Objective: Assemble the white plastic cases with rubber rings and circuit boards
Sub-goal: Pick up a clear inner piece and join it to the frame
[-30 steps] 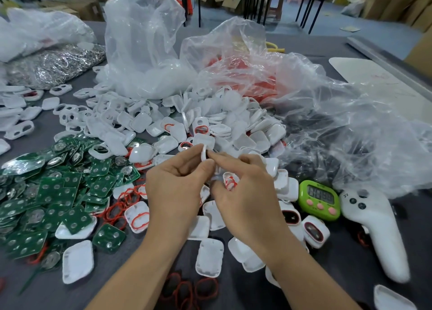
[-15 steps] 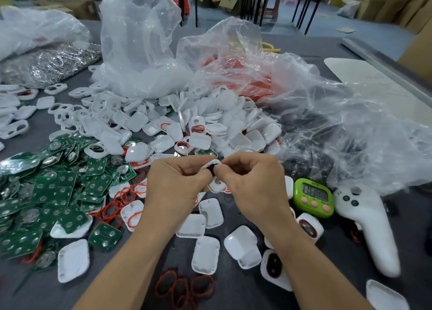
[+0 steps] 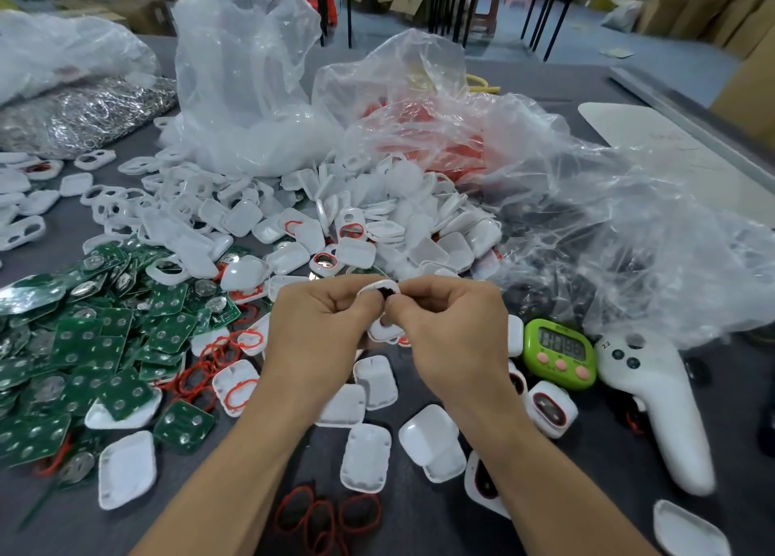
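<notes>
Both hands meet above the table's middle on one white plastic case (image 3: 379,288) with a dark opening. My left hand (image 3: 323,333) pinches its left side, and my right hand (image 3: 453,333) pinches its right side with curled fingers. Green circuit boards (image 3: 84,345) lie heaped at the left. Red rubber rings (image 3: 209,371) lie beside them, and more rubber rings (image 3: 327,518) lie between my forearms. A big pile of white case halves (image 3: 335,228) sits behind my hands. Loose case halves (image 3: 365,457) lie under my wrists.
Clear plastic bags (image 3: 587,220) spread across the back and right. A green timer (image 3: 560,354) and a white controller (image 3: 658,408) lie at the right. A heap of metal parts (image 3: 84,110) sits at the back left. Assembled cases (image 3: 549,408) lie near the timer.
My hands lifted the case from a low, edge-on hold and closed tighter around it, fingers now curled on both sides. The view shifted slightly downward.
</notes>
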`<state>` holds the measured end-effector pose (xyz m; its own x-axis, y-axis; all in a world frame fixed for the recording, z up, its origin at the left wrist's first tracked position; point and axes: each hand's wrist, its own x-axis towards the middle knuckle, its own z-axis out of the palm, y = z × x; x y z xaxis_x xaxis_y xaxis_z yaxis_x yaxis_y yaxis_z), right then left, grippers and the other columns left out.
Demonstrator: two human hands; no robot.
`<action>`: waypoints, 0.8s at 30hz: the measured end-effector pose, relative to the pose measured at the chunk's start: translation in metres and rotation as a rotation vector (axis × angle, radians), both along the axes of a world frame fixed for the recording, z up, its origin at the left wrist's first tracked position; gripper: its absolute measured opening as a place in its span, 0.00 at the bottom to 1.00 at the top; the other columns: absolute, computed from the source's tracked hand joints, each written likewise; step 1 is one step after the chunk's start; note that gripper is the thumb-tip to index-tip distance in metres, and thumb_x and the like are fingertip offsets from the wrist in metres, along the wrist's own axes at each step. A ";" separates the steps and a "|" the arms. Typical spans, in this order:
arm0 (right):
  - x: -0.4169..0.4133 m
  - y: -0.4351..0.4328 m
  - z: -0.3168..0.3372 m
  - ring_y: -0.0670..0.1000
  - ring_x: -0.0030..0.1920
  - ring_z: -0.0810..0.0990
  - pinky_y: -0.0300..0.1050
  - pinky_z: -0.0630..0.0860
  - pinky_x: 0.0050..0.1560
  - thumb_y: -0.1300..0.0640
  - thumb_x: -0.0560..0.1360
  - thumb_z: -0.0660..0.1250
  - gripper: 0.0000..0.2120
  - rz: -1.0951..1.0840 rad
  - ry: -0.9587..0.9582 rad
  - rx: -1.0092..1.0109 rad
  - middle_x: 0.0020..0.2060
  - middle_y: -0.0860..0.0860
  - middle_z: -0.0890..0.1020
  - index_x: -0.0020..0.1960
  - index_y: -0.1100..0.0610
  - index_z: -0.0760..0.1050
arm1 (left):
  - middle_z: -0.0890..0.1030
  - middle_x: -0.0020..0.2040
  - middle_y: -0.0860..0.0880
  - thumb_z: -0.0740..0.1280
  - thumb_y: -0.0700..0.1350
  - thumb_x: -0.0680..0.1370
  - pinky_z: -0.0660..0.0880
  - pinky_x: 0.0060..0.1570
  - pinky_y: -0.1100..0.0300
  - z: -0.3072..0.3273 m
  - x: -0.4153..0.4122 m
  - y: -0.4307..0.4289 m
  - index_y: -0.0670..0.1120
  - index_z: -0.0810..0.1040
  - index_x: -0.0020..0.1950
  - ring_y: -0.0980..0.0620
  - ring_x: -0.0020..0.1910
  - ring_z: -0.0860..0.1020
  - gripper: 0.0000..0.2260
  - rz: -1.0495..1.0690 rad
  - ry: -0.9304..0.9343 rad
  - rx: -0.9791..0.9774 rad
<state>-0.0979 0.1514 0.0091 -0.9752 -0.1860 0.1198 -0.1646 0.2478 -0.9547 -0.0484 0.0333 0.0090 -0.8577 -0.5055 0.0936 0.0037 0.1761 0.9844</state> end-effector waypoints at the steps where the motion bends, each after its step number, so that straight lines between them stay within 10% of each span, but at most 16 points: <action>1: 0.001 -0.001 0.000 0.41 0.33 0.84 0.33 0.78 0.35 0.60 0.72 0.76 0.08 0.009 0.004 0.012 0.30 0.41 0.85 0.38 0.48 0.85 | 0.86 0.33 0.52 0.71 0.39 0.78 0.84 0.42 0.42 0.000 -0.001 -0.001 0.67 0.86 0.41 0.44 0.37 0.85 0.20 0.014 0.009 -0.052; 4: 0.002 -0.003 -0.001 0.40 0.33 0.84 0.30 0.75 0.34 0.58 0.73 0.76 0.07 0.015 0.019 0.056 0.31 0.39 0.85 0.40 0.47 0.84 | 0.85 0.32 0.53 0.71 0.39 0.78 0.83 0.41 0.52 -0.003 0.000 -0.005 0.66 0.86 0.40 0.49 0.35 0.84 0.20 0.035 -0.001 -0.139; 9: -0.004 -0.001 0.009 0.48 0.28 0.84 0.38 0.77 0.27 0.61 0.74 0.75 0.08 0.059 -0.205 -0.165 0.29 0.51 0.85 0.50 0.50 0.81 | 0.83 0.60 0.35 0.69 0.46 0.79 0.80 0.60 0.39 -0.004 0.000 -0.018 0.42 0.84 0.61 0.40 0.53 0.84 0.13 -0.362 -0.102 0.610; 15: -0.025 0.014 0.018 0.52 0.29 0.83 0.49 0.79 0.35 0.55 0.78 0.73 0.03 0.129 -0.294 -0.066 0.35 0.56 0.87 0.45 0.52 0.81 | 0.84 0.61 0.42 0.67 0.40 0.75 0.82 0.56 0.50 -0.006 0.001 -0.033 0.42 0.82 0.64 0.44 0.60 0.84 0.17 -0.459 -0.039 0.876; 24: -0.031 0.053 0.042 0.44 0.41 0.81 0.36 0.74 0.42 0.52 0.72 0.76 0.04 0.307 0.146 1.047 0.35 0.39 0.82 0.44 0.43 0.87 | 0.86 0.55 0.43 0.64 0.47 0.78 0.84 0.47 0.58 -0.001 -0.003 -0.054 0.43 0.88 0.54 0.50 0.50 0.86 0.15 -0.312 0.056 1.108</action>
